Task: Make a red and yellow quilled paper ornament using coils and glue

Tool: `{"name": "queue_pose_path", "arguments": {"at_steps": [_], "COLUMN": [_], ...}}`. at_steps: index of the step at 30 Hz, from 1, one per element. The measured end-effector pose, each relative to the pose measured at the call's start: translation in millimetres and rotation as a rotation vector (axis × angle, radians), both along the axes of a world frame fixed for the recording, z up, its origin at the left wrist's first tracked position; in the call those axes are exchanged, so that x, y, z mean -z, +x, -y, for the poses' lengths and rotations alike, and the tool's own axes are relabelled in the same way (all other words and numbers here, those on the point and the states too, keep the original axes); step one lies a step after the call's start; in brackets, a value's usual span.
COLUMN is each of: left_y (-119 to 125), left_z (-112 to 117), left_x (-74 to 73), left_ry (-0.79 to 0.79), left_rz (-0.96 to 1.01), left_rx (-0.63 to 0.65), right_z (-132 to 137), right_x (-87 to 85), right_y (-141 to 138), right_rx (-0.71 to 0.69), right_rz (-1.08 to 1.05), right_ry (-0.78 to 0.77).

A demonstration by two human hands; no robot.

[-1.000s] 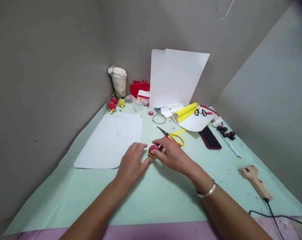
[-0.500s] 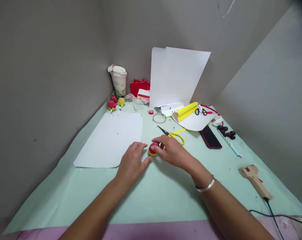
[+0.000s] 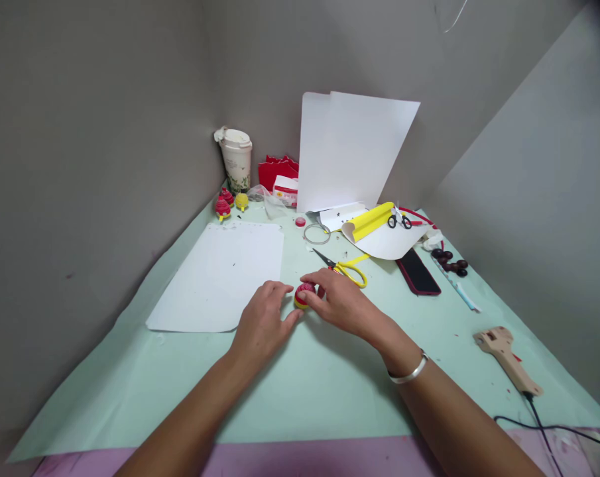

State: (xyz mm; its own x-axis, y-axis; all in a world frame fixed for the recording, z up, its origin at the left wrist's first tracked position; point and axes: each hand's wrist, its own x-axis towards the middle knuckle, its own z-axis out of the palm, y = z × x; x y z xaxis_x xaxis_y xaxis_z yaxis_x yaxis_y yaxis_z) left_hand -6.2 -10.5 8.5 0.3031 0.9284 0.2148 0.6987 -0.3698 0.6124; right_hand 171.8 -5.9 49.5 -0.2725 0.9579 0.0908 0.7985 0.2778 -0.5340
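Red-and-yellow ball (image 3: 306, 288) held at middle of desk (image 3: 300, 397) by right hand (image 3: 344, 301), fingers (image 3: 315, 301) closed round it — left hand (image 3: 264, 318) half-spread alongside, contact unclear. Similar red pieces (image 3: 223, 207), back left, apparently finished; remaining work can't be told.

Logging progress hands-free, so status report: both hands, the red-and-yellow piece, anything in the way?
Right hand gripping red-and-yellow piece. Left hand open beside it, contact unclear. Yellow-handled scissors lying close beyond right hand.
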Motion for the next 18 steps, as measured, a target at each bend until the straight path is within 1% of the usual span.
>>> {"name": "queue_pose_path", "arguments": {"at_steps": [6,18], "left_y": [0,-1], "left_z": [-1,-2], "left_x": [0.6,6.5], "left_ry": [-0.014,0.049], "left_rz": [0.0,0.011], "left_rx": [0.003,0.001], "right_z": [1,7], "right_x": [3.8,11.4], "right_y": [2,8], "right_rx": [0.0,-0.026], "right_rz": [-0.016,-0.088], "right_ry": [0.022,0.002]}}
